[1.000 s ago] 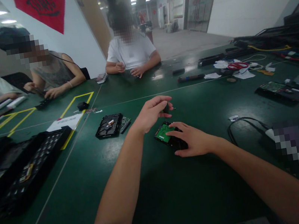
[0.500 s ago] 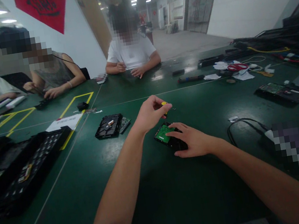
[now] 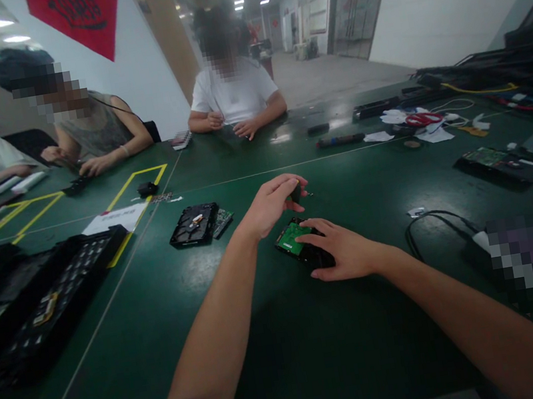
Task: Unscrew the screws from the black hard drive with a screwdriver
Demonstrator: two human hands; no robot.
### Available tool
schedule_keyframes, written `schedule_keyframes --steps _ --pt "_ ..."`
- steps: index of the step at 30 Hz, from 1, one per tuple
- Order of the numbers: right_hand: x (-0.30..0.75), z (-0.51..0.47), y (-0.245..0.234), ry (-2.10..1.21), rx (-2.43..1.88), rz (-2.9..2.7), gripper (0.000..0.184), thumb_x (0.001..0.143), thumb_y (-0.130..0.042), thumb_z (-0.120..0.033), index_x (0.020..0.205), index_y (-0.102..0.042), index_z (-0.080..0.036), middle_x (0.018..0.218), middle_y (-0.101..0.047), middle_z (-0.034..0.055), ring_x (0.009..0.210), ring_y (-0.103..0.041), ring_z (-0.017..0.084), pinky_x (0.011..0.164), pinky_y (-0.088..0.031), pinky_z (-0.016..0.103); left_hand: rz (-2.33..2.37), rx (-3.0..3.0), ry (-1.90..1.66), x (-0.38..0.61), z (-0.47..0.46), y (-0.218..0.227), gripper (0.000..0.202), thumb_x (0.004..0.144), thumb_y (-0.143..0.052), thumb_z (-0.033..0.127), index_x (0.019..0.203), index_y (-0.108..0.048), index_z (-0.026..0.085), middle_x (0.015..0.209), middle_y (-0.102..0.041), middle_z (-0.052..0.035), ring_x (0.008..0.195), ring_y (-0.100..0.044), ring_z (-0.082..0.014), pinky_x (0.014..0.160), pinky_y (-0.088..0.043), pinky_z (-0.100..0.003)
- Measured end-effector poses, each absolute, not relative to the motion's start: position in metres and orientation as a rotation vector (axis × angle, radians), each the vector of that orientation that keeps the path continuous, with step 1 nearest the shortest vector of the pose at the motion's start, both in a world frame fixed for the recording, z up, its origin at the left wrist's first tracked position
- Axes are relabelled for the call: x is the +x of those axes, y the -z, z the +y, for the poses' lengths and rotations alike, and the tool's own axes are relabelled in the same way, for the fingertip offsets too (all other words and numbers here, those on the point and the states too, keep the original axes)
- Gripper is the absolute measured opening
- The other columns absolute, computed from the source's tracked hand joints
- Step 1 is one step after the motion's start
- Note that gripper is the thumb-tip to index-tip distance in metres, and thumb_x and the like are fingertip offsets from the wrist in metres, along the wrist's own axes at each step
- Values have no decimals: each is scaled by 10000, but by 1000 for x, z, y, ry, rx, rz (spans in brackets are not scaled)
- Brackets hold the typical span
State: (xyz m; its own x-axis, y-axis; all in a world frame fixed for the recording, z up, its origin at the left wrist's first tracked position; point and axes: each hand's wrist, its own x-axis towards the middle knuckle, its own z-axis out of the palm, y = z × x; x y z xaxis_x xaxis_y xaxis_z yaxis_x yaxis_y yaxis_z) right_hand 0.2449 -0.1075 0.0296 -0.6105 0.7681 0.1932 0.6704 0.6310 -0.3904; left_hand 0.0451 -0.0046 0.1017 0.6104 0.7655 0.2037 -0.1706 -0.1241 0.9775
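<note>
A hard drive (image 3: 291, 239) with a green circuit board facing up lies on the dark green table (image 3: 321, 352) in front of me. My right hand (image 3: 348, 251) rests on its right side, fingers closed over the black casing and holding it down. My left hand (image 3: 270, 204) hovers just above and behind the drive, fingertips pinched round the dark handle of a small screwdriver (image 3: 296, 191) that stands roughly upright over the board. The tool's tip is hidden by my fingers.
A second black hard drive (image 3: 194, 224) with a loose board (image 3: 222, 220) lies to the left. Black trays (image 3: 34, 297) fill the left edge beside yellow tape lines and a paper sheet (image 3: 115, 218). A cable (image 3: 432, 220) and another drive (image 3: 498, 163) sit right. Three people work across the table.
My left hand's fingers shifted on the screwdriver: its yellow end showed half a second ago and is covered now. The right hand and the drive have not moved.
</note>
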Motion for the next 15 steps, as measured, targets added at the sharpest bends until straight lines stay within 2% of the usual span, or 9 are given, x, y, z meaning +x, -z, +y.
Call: schedule_keyframes --steps 5,15 --pt "243 -108 -32 -402 -1162 -2519 780 850 -787 -525 1525 -518 -242 1620 -386 174 1496 -381 405 1217 -349 618 510 1484 -872 44 -5 -102 224 959 -634 349 987 -717 143 1052 -667 -106 994 -671 -205 657 -598 -249" --pt "244 -107 -29 -390 -1151 -2508 776 844 -786 -519 1522 -521 -250 1624 -388 170 1498 -378 410 1218 -338 632 524 1399 -830 40 -3 -104 190 940 -617 322 935 -691 147 898 -678 -77 866 -692 -181 756 -638 -321"
